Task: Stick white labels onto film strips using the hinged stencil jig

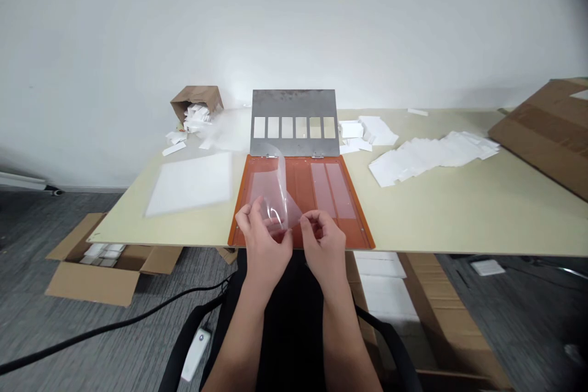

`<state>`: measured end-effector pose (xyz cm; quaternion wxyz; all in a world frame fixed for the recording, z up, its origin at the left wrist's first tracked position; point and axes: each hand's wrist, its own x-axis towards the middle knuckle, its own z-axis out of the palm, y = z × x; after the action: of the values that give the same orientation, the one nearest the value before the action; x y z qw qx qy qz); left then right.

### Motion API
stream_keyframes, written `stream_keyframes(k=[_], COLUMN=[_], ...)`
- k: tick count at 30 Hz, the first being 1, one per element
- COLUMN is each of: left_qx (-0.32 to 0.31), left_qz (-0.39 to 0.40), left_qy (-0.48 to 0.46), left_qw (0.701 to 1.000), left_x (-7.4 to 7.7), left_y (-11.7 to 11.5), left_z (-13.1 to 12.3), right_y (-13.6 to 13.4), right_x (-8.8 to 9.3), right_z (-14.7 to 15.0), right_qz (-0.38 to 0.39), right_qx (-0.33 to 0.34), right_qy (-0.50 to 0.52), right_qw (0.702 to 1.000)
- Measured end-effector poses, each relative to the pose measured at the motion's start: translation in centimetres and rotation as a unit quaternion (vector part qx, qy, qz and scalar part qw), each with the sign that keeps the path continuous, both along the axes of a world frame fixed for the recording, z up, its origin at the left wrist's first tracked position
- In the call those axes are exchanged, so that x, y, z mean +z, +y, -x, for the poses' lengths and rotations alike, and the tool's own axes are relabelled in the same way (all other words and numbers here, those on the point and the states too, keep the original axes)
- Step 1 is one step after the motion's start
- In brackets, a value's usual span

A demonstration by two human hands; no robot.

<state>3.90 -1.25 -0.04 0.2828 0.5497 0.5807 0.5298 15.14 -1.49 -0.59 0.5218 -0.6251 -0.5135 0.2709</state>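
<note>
An orange jig plate [353,208] lies at the table's near edge, with a grey metal lid [294,104] hinged upright behind it; the lid has a row of several rectangular windows. Clear strips lie in the plate's right slots [333,187]. My left hand [264,239] and my right hand [324,239] both pinch a thin clear film sheet [275,187] that curls upward over the plate's left half. The fingers of both hands are closed on the film's lower edge.
A white foam sheet [190,184] lies left of the plate. A tipped cardboard box [197,101] spills white pieces at the back left. White slips [427,156] fan out on the right. A large cardboard box [546,128] sits far right. Open boxes [92,266] stand on the floor.
</note>
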Motion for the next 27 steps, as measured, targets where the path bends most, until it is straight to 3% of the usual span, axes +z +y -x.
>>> stream_keyframes(k=[9,18,21,27], left_qx=[0.016,0.010,0.031,0.055], left_qz=[0.007,0.032,0.040,0.068], left_qy=[-0.005,-0.097,-0.101,-0.160], left_qw=[1.000,0.995,0.994,0.983], left_x=[0.0,-0.1,-0.4,-0.3], left_y=[0.2,0.5,0.9,1.6], left_z=[0.2,0.3,0.3,-0.2], right_y=[0.4,0.9,0.8,0.6], right_x=[-0.3,-1.3,-1.3,-1.9], right_z=[-0.1,-0.1,0.0,0.0], right_qz=[-0.014,-0.074,-0.080,-0.056], right_qx=[-0.041,-0.028,-0.026,-0.088], right_qy=[-0.039,-0.062,-0.100,-0.198], right_qw=[0.998,0.995,0.991,0.975])
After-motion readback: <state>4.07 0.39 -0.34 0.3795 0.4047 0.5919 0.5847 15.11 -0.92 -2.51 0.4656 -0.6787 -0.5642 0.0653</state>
